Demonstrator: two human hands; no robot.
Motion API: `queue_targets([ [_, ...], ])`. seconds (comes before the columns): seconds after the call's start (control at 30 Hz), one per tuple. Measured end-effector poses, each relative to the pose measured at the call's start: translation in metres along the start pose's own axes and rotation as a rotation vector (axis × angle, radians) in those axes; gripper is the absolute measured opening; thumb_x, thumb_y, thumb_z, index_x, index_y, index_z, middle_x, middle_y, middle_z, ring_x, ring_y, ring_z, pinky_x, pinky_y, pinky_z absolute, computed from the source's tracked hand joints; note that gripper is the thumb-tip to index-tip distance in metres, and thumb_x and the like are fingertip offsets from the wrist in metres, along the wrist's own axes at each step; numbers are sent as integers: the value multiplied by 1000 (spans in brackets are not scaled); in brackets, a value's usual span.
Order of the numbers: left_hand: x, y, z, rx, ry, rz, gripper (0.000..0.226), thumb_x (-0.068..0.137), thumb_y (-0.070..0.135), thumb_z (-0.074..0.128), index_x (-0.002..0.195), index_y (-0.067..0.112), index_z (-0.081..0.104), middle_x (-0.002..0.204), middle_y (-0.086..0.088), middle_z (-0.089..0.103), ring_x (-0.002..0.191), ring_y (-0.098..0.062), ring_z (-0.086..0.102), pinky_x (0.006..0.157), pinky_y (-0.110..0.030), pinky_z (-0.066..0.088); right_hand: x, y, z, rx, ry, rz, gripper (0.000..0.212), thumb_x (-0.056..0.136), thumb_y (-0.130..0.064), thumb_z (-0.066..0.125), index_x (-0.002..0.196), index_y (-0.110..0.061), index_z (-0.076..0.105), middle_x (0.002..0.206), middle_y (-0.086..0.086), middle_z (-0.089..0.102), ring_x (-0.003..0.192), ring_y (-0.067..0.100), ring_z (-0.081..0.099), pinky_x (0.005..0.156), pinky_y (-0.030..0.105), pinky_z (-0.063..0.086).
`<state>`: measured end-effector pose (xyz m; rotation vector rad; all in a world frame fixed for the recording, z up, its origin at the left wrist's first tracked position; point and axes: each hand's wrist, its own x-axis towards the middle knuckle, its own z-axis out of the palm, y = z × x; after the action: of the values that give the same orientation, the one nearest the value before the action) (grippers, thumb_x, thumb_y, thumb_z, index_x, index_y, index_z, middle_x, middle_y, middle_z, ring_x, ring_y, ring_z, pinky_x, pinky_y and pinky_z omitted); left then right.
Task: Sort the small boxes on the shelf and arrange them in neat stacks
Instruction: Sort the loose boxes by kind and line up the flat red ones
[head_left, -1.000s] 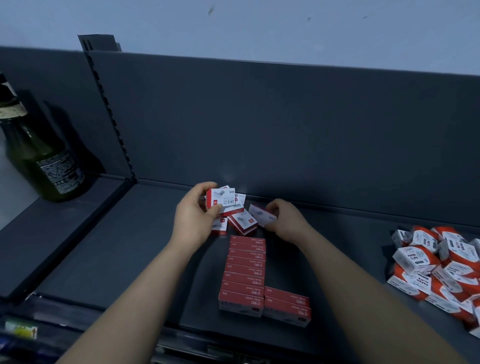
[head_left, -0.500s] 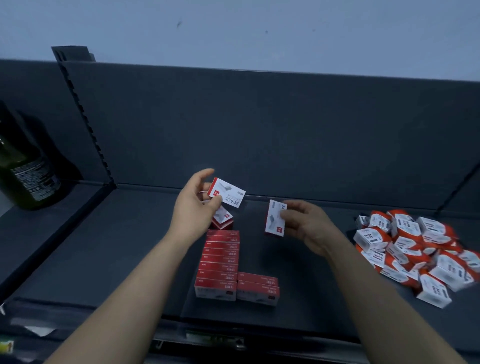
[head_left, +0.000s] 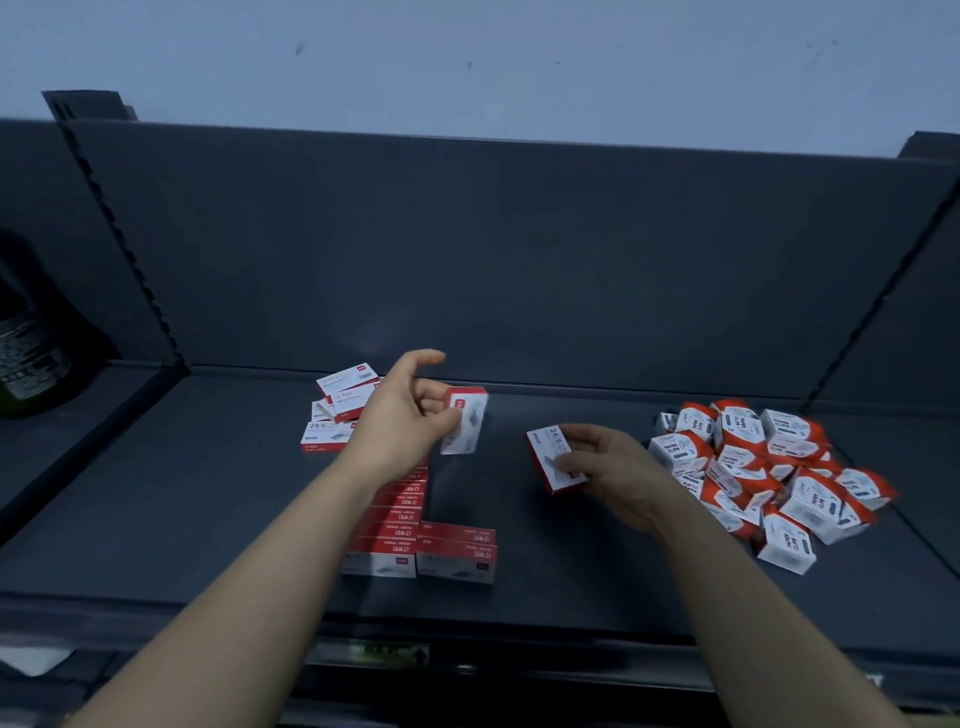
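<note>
Left hand (head_left: 400, 415) pinches a staple box (head_left: 464, 423), right hand (head_left: 608, 467) a second staple box (head_left: 553, 462). Paper-clip boxes (head_left: 769, 467) lie heaped right, a bottle (head_left: 31, 353) left.

1. "24/6" stands in dark print on the white face of the tilted box (head_left: 555, 462) that the right hand (head_left: 610, 467) pinches.
2. "24/6" also reads on the white top of the loose box (head_left: 327, 435), which lies flat at the near left of the small heap on the shelf (head_left: 208, 493).
3. "PAPER CLIPS" stands in dark letters on several of the white-and-orange cartons (head_left: 737, 431) piled at the right. Their smaller print is blurred.
4. The row of red boxes (head_left: 405, 512) carries white print, upside down to the camera and too small to read.
5. The upright box (head_left: 465, 423) in the left hand (head_left: 400, 421) shows a red mark but no legible words.
6. The label on the bottle (head_left: 26, 353) has lines of print too dark and blurred to read.
</note>
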<state>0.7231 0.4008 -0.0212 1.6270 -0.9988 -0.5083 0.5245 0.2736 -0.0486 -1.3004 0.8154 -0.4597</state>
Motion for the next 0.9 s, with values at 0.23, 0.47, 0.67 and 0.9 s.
queue_targets([
  [0.23,-3,8,24,550,-337,54,17,74,12,78,83,25,71,75,10,66,65,-5,60,62,-21,49,-6,3,-17,-269,94,-92,37,76,5,71,108,-12,63,103,3,70,89,12,68,63,18,53],
  [0.47,-14,4,21,737,-439,50,18,77,30,76,95,31,74,81,13,71,77,-3,64,79,-23,49,-12,12,-19,-660,117,-182,33,81,-7,71,108,-23,62,105,-8,65,96,5,60,81,21,50],
  [0.67,-20,-1,5,739,-419,27,13,76,36,76,89,33,75,75,14,71,81,-2,62,95,-28,40,-9,17,-13,-823,181,-241,27,80,-21,73,107,-24,69,99,-13,66,86,1,60,78,23,48],
  [0.9,-26,-8,-7,636,-426,10,6,81,34,72,84,33,76,82,18,72,82,4,63,84,-24,50,-1,18,28,-725,-88,-288,30,91,-15,59,120,-16,65,113,-7,68,94,-3,59,74,0,40],
])
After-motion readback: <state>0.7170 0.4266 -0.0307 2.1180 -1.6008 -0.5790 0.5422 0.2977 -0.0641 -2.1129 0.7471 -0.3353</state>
